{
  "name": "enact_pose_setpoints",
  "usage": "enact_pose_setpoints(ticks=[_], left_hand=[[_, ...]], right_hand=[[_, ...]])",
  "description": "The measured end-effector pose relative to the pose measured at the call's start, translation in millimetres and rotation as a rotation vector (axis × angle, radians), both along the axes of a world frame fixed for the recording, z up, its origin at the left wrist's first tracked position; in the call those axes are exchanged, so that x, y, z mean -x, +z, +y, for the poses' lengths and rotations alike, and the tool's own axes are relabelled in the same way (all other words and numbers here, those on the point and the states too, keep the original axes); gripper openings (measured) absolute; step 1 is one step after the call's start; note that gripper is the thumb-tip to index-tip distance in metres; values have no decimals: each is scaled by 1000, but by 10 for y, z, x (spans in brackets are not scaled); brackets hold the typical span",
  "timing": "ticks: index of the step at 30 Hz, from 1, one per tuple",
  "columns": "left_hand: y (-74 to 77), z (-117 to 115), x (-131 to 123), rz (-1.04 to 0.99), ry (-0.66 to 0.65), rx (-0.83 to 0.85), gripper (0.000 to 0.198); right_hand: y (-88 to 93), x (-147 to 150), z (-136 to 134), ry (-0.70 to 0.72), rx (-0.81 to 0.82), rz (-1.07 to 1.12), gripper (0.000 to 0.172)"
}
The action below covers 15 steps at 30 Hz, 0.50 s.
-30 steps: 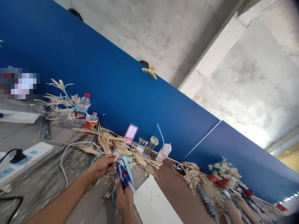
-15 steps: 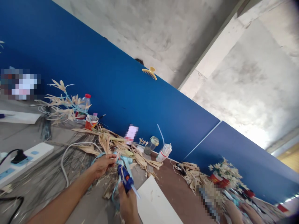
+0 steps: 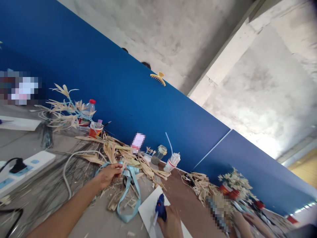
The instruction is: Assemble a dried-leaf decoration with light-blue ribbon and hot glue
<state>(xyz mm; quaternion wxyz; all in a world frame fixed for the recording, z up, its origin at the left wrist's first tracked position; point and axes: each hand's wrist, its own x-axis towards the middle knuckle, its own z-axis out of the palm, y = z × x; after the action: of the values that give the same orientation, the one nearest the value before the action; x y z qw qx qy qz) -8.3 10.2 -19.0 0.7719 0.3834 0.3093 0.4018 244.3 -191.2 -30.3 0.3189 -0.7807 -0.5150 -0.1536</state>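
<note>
My left hand (image 3: 111,174) is closed in a pinch, and a small pale piece (image 3: 124,164) shows at its fingertips; its kind is too small to make out. Just beyond those fingers lies a light blue ribbon (image 3: 128,216), looping down over the table towards me. My right hand (image 3: 172,219) is wrapped round a blue glue gun (image 3: 160,206), with a whitish glue stick (image 3: 155,218) poking out of its back end. The gun is held above a white sheet (image 3: 148,206), apart from the ribbon.
Dry corn husks (image 3: 112,148) lie heaped along the blue partition (image 3: 119,99). A white power strip (image 3: 42,158) and thin wires (image 3: 84,168) are on the left. A jar (image 3: 159,154) and a cup with a straw (image 3: 172,162) stand behind. Another person's hands (image 3: 244,224) work at far right.
My right hand has moved right with the glue gun, away from the ribbon and over the white sheet. The ribbon loop now shows fully. My left hand stays nearly where it was.
</note>
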Motion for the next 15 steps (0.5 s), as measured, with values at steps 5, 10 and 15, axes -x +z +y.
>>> enact_pose_setpoints(ticks=[5, 10, 15], left_hand=[[-10, 3, -3, -1, -10, -20, 26], [15, -19, 2, 21, -23, -11, 26], [12, -28, 2, 6, -44, -44, 29]], right_hand=[[74, -195, -27, 102, 139, 44, 13], [529, 217, 428, 289, -20, 420, 34], [560, 1062, 1087, 526, -54, 655, 31]])
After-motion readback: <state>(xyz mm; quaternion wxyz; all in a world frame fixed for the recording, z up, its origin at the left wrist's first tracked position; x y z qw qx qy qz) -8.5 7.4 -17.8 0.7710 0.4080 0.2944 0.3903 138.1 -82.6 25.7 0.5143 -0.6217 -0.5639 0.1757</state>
